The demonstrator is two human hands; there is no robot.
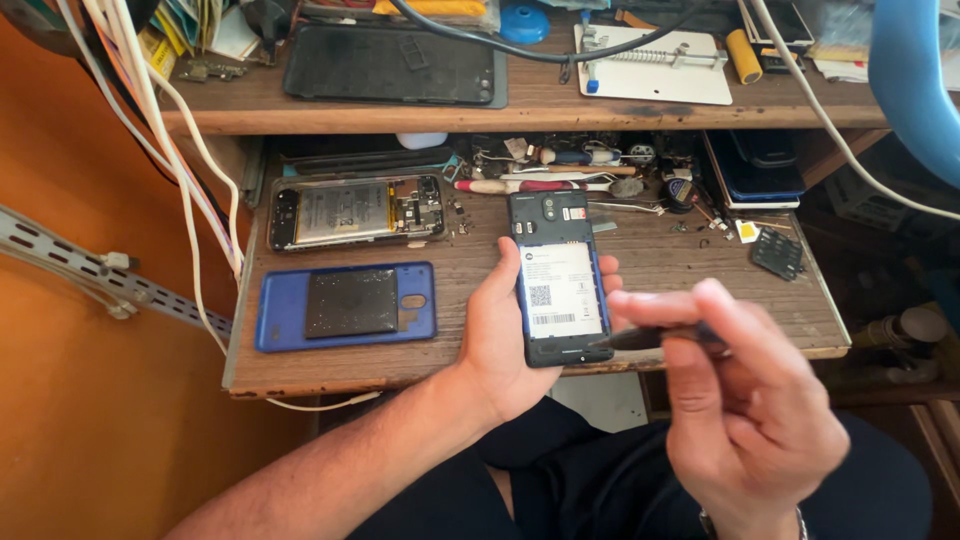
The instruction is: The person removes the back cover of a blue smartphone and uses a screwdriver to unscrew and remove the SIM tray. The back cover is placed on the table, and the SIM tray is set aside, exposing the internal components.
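Fingers of the left hand (500, 335) are gripping an opened phone (556, 276) above the worktop (660, 265), right of the blue back cover (345, 305). Right hand (745, 400) fingers are pinching a dark tool (640, 338) touching the phone's lower edge.

Right hand (745, 400) blurred; dark tool (650, 337) tip indistinct. Phone (556, 277) left edge hidden by left hand (500, 340). Blue object (915, 80) cut by right edge.
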